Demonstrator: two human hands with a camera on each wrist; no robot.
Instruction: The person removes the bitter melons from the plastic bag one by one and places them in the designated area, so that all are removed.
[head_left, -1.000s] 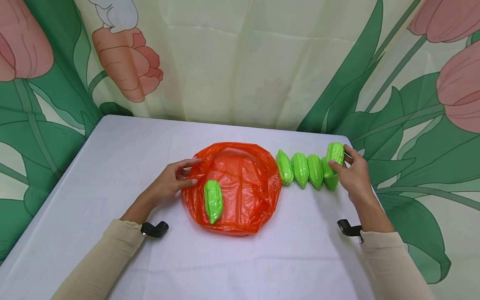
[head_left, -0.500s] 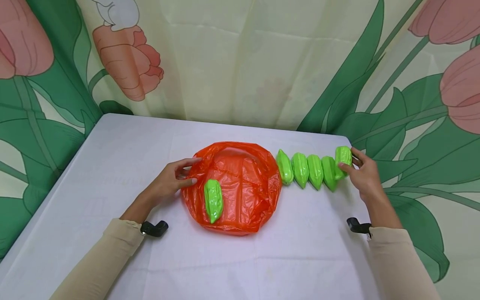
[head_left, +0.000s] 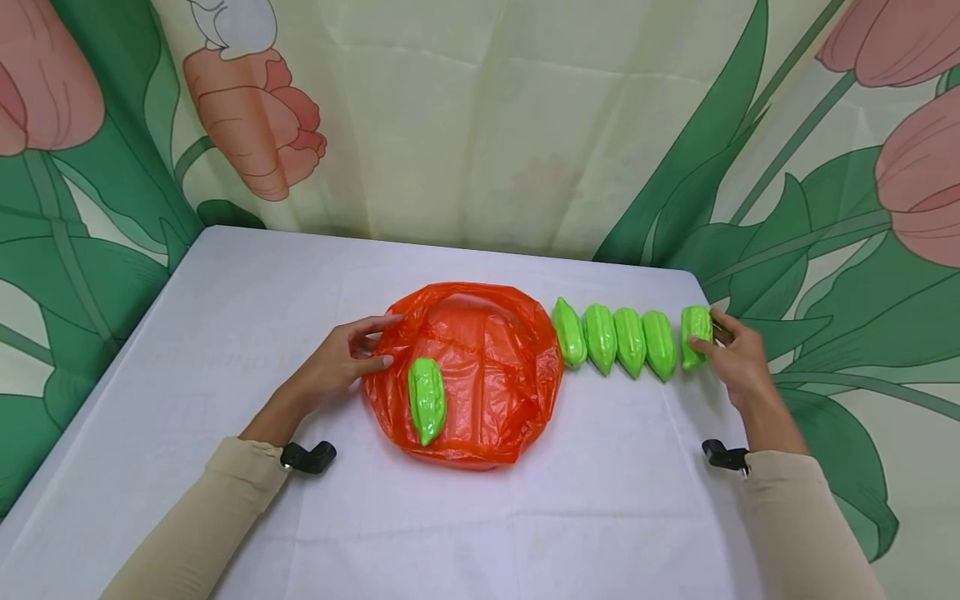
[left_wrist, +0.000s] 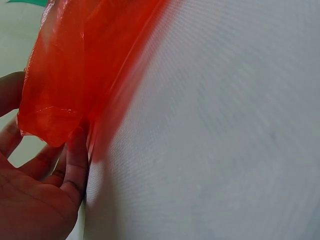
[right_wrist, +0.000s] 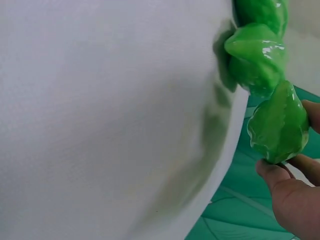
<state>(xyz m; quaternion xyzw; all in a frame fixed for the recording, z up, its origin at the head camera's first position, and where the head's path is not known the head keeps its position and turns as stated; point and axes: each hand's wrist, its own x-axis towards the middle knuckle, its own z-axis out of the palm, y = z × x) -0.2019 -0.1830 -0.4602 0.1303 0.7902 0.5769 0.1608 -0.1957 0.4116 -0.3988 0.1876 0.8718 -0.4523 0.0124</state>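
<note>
A round red plastic bag [head_left: 495,392], opened out flat, lies on the table with one ribbed green star fruit [head_left: 427,402] on its left part. My left hand [head_left: 341,362] holds the left edge of the bag, thumb and fingers around the plastic; the left wrist view shows red film [left_wrist: 55,100] between them. To the right of the bag, several shiny green star fruits [head_left: 630,342] lie in a row. My right hand [head_left: 738,358] pinches another star fruit [head_left: 696,333], upright beside the row's right end. In the right wrist view, this fruit [right_wrist: 280,125] overlaps the table edge, tip toward the row.
The white-clothed table [head_left: 420,533] has its far right corner [head_left: 690,279] just behind the right hand. A curtain [head_left: 480,125] printed with tulips and a carrot hangs behind the table.
My right hand has moved right and down with its star fruit, from over the last fruit in the row to beside it. The left hand and the bag stay put.
</note>
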